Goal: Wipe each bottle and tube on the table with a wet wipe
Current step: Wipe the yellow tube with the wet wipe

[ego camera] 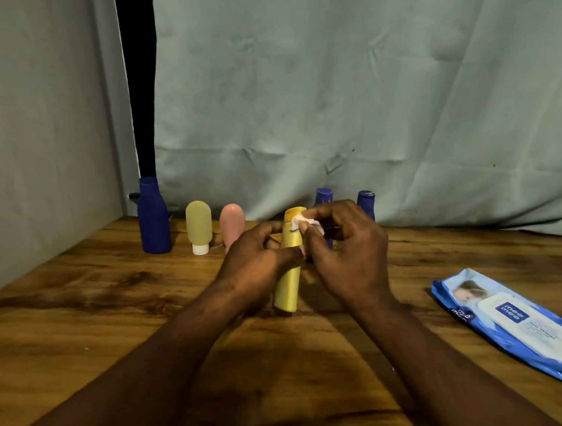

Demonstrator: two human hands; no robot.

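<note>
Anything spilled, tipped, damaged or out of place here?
Nothing stands out. The left hand holds the yellow bottle, the right hand a wet wipe on its top; the large blue bottle, pale yellow tube, pink tube and two small blue bottles stand upright behind; no spill shows.

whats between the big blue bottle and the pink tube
In the head view, a pale yellow tube stands cap-down between the big blue bottle and the pink tube.
</note>
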